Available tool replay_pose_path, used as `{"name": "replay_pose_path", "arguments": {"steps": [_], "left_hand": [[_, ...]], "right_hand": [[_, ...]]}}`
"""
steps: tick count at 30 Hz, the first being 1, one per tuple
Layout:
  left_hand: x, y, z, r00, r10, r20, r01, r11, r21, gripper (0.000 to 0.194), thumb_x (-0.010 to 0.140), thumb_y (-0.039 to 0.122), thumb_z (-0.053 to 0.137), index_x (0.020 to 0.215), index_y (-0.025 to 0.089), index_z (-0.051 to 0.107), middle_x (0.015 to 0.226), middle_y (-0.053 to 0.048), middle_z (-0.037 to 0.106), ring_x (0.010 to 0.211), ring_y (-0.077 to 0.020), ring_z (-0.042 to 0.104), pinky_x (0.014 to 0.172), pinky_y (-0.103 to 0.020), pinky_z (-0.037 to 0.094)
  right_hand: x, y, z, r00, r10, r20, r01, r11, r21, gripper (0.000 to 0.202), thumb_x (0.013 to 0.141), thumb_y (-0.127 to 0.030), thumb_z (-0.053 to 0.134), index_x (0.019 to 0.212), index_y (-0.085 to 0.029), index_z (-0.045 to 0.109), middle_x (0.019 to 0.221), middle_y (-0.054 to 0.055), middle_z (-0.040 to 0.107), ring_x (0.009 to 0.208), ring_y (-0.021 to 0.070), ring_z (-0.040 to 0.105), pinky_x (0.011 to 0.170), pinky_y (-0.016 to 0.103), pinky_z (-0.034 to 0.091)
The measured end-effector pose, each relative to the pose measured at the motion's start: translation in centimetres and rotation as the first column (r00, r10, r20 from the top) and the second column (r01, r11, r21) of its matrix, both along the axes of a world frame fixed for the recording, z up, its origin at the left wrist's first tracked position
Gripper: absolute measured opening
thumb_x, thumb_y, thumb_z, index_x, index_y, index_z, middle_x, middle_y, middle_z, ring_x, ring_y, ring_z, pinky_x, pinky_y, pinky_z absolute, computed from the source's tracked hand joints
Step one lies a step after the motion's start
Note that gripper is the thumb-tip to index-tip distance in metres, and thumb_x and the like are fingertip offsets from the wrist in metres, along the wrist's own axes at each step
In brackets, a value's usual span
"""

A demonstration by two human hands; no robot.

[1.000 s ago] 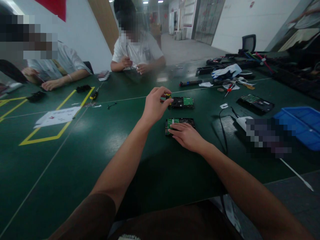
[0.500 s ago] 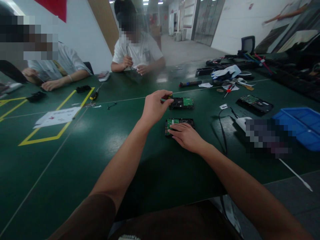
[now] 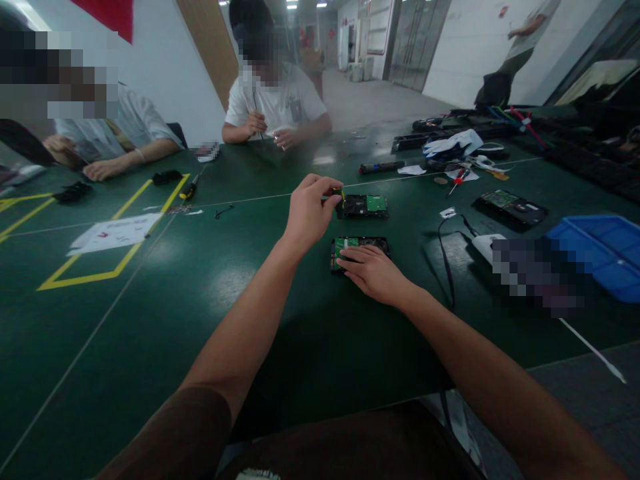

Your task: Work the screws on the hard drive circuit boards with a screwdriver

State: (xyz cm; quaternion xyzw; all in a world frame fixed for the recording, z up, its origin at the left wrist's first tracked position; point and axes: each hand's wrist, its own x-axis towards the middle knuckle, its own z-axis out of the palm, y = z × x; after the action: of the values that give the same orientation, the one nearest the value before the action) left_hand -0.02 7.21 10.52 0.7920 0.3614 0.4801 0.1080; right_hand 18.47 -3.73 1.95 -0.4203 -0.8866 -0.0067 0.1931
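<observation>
Screwdriver point(image 3: 341, 194), yellow-black, handle pinched between thumb and fingertips of left hand point(image 3: 313, 212); tip hidden. Near hard drive point(image 3: 343, 249) on table, toward the near side and slightly right of those fingertips, long axis left-right. Right hand point(image 3: 373, 270) is closer, fingers laid over its right part; can't tell if they clamp it. Far hard drive point(image 3: 369, 205) just beyond, roughly parallel, narrow strip between the two. Green tabletop point(image 3: 250, 360) runs wide left and near; table edge well apart. Blue bin point(image 3: 595, 233) farther right.
</observation>
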Motion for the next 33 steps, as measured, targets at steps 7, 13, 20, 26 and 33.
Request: {"name": "replay_pose_path", "arguments": {"steps": [7, 13, 20, 26, 33], "left_hand": [[-0.07, 0.51, -0.47, 0.997, -0.075, -0.001, 0.075, 0.997, -0.021, 0.024, 0.089, 0.012, 0.071, 0.112, 0.021, 0.075, 0.112, -0.006, 0.078, 0.101, -0.0205, 0.074, 0.092, -0.037, 0.061], [0.28, 0.61, -0.81, 0.997, -0.065, 0.038, 0.068, 0.993, -0.098, 0.022, 0.088, 0.018, 0.076, 0.109, 0.021, 0.071, 0.106, -0.005, 0.08, 0.095, -0.0203, 0.076, 0.09, -0.037, 0.064], [0.27, 0.16, -0.48, 0.999, -0.026, 0.029, 0.027, 0.998, -0.056, 0.025, 0.084, 0.016, 0.08, 0.104, 0.019, 0.065, 0.111, -0.008, 0.073, 0.099, -0.0198, 0.071, 0.081, -0.031, 0.063], [0.18, 0.35, -0.63, 0.999, -0.019, 0.041, 0.019, 1.0, -0.009, 0.021, 0.085, 0.016, 0.079, 0.099, 0.02, 0.063, 0.106, -0.005, 0.068, 0.096, -0.0179, 0.068, 0.082, -0.03, 0.062], [0.18, 0.03, -0.21, 0.999, -0.049, -0.015, 0.05, 0.996, 0.074, 0.015, 0.089, 0.012, 0.071, 0.1, 0.021, 0.069, 0.109, -0.007, 0.067, 0.098, -0.0193, 0.067, 0.083, -0.033, 0.06]], "right_hand": [[0.06, 0.05, -0.01, 1.0, 0.001, 0.016, -0.001, 1.0, -0.007, 0.034, 0.104, -0.02, 0.058, 0.136, -0.021, 0.069, 0.144, 0.013, 0.067, 0.135, 0.0294, 0.061, 0.115, 0.051, 0.044], [0.03, 0.02, 0.07, 1.0, -0.005, 0.024, 0.005, 1.0, 0.001, 0.034, 0.104, -0.02, 0.058, 0.135, -0.021, 0.069, 0.145, 0.013, 0.067, 0.135, 0.0295, 0.061, 0.114, 0.051, 0.044], [0.02, 0.0, 0.01, 1.0, -0.004, 0.02, 0.003, 1.0, 0.007, 0.034, 0.103, -0.018, 0.058, 0.135, -0.021, 0.069, 0.144, 0.013, 0.067, 0.135, 0.0297, 0.06, 0.114, 0.051, 0.044], [-0.01, -0.08, 0.11, 1.0, -0.004, 0.019, 0.003, 1.0, 0.005, 0.034, 0.103, -0.019, 0.059, 0.135, -0.02, 0.069, 0.143, 0.013, 0.067, 0.135, 0.0304, 0.061, 0.114, 0.051, 0.044], [-0.02, -0.05, -0.01, 0.999, -0.005, 0.031, 0.004, 1.0, 0.014, 0.033, 0.105, -0.021, 0.057, 0.136, -0.02, 0.069, 0.145, 0.013, 0.066, 0.136, 0.0308, 0.059, 0.114, 0.051, 0.043]]}}
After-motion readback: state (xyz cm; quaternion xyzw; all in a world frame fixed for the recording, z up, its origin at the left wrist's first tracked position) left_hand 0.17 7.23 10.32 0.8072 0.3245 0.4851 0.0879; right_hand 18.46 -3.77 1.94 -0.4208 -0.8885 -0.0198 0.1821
